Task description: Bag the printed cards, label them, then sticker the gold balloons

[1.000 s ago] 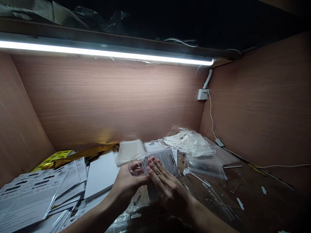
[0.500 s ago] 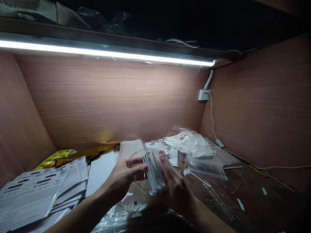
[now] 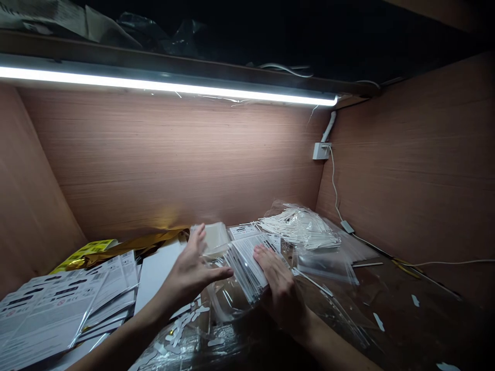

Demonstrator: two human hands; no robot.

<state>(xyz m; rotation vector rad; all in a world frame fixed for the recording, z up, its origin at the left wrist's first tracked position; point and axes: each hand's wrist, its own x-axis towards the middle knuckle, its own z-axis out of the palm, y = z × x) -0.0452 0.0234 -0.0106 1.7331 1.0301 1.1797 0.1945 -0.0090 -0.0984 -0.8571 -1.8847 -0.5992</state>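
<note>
L to R: printed cards (image 3: 50,309) on the tabletop (image 3: 390,304); L hand (image 3: 188,268), thumb and fingers spread apart, thumb tip near the stack's edge (contact unclear); stack of wrapped cards (image 3: 245,264), btwn hands, edges uneven; R hand (image 3: 279,281), fingers laid on top, thumb hidden, grip unclear. Step: prob. squaring stack; next move calls for light, even L pressure.

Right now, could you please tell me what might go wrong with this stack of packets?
The stack of packets might slide or fan out: the right hand lies against it, while the left hand is open. Loose white scraps nearby could also get caught among the packets.
</note>
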